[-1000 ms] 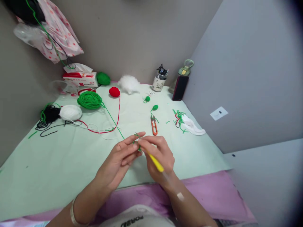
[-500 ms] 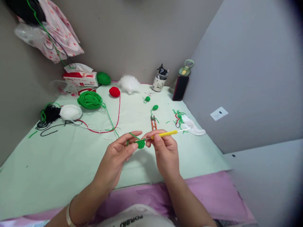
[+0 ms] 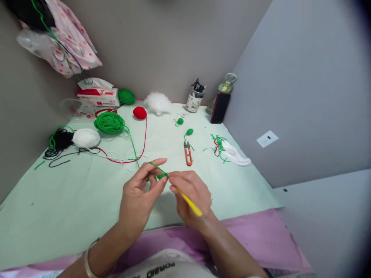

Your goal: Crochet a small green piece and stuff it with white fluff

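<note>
My left hand (image 3: 140, 197) pinches a small green crochet piece (image 3: 161, 176) between thumb and fingers, and green yarn runs tight over its raised forefinger. Closed around a crochet hook with a yellow handle (image 3: 189, 201), my right hand (image 3: 193, 195) meets the piece at the left fingertips. The hook's tip is hidden by the fingers and yarn; its handle slants down toward my right wrist. From the left hand the strand leads back to a loose green yarn skein (image 3: 110, 122). Orange thread snips (image 3: 188, 155) lie just beyond my right hand.
Behind the snips are two small green crocheted pieces (image 3: 189, 132). A red yarn ball (image 3: 140, 112), white yarn (image 3: 86, 138), black yarn (image 3: 61, 139) and white stuffing (image 3: 158, 102) lie farther back. Yarn scraps (image 3: 219, 143), a phone (image 3: 220, 108) and a pen cup (image 3: 194, 101) stand right.
My right hand has turned, swinging the yellow handle from pointing right to pointing down toward me. The green piece has tilted and shows less, and the snips' handles have come into view.
</note>
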The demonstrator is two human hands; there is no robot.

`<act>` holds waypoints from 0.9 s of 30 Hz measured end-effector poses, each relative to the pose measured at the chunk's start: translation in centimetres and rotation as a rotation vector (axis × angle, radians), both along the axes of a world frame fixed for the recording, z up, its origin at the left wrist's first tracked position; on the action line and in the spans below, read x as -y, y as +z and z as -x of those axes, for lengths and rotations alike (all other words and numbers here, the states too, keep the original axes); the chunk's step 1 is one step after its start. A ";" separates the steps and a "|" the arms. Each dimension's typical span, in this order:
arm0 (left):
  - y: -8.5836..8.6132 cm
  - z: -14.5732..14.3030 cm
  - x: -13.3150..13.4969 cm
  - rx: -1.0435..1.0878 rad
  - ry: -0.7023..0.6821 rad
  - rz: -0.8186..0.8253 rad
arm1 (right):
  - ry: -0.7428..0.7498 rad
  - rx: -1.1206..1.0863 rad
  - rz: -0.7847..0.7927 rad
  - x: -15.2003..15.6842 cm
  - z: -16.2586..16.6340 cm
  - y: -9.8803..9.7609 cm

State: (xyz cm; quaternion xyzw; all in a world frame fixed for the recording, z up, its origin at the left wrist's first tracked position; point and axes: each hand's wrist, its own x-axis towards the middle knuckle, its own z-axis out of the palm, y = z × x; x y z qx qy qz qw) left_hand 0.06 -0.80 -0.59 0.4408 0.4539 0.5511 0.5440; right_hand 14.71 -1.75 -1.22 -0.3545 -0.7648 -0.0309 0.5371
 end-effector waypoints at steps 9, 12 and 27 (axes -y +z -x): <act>1.0 0.4 -1.1 0.499 -0.284 0.367 | 0.112 -0.575 0.391 -0.3 -0.2 0.2; 1.0 0.5 -1.0 0.408 -0.249 0.312 | 0.204 -0.732 0.545 -0.7 -0.3 0.4; 0.5 0.2 -1.2 0.559 -0.284 0.441 | 0.102 -0.686 0.476 -0.9 -0.8 -0.1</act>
